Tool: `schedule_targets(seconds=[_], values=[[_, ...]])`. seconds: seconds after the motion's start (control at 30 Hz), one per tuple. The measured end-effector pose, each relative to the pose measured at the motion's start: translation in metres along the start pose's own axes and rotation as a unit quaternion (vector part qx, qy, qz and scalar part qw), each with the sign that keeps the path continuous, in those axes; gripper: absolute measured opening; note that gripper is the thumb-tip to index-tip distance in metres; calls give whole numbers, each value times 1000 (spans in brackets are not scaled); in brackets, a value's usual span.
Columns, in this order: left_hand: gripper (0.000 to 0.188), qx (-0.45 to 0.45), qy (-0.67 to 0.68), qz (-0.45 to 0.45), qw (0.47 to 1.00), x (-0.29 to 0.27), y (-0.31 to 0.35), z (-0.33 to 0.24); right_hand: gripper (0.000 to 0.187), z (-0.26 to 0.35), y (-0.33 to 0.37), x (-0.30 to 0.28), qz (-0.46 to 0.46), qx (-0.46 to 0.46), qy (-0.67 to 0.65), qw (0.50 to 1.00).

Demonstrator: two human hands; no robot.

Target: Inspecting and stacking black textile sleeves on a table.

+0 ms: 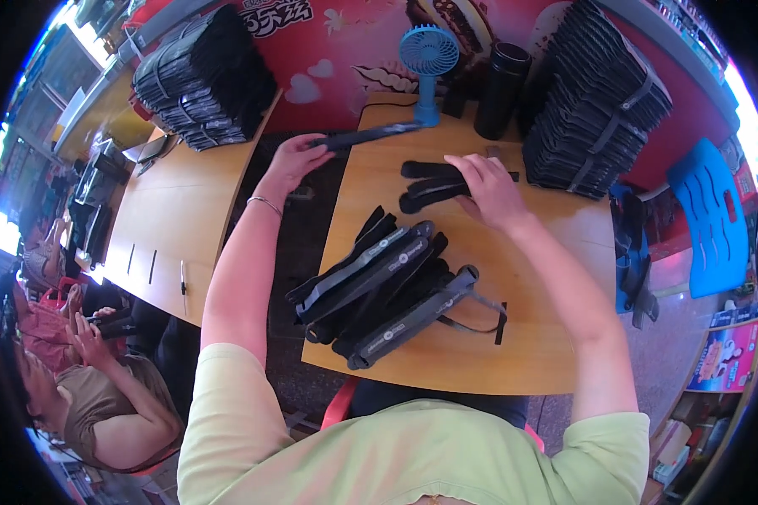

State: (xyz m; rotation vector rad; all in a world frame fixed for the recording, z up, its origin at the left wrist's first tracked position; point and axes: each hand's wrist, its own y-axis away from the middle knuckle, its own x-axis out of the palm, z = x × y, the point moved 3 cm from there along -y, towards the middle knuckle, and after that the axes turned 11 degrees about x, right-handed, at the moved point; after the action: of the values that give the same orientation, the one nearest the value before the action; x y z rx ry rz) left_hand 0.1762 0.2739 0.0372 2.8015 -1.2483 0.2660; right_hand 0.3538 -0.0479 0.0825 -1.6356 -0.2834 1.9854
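Note:
My left hand [295, 162] is closed on one end of a long, narrow dark strip [370, 135], raised over the far left edge of the table. My right hand [490, 187] grips a few black folded fabric strips [429, 185] just above the tabletop, their rounded ends pointing left. Between my forearms, a loose pile of dark grey and black fabric pouches [387, 290] lies on the table. Some bear pale print, and one has a thin loop strap [484, 318] reaching right.
On the wooden table [531, 362] stand a light blue handheld fan [428, 63], a black bottle [503, 93] and a tall strapped stack of dark pouches [598, 101]. Another stack [202, 80] tops the left table [164, 219]. A blue chair [709, 219] is at right; a co-worker [114, 396] sits left.

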Motion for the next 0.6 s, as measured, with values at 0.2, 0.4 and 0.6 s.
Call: schedule_targets(seconds=[0.2, 0.4, 0.6], values=[[26, -9, -28, 191, 981, 82, 15, -17, 68, 45, -39, -3, -59, -27, -25, 998], [32, 2, -28, 228, 973, 95, 32, -17, 73, 40, -51, 22, 133, 37, -17, 990], [66, 66, -446, 130, 883, 100, 121, -55, 79, 18, -55, 55, 2, 80, 75, 994]])
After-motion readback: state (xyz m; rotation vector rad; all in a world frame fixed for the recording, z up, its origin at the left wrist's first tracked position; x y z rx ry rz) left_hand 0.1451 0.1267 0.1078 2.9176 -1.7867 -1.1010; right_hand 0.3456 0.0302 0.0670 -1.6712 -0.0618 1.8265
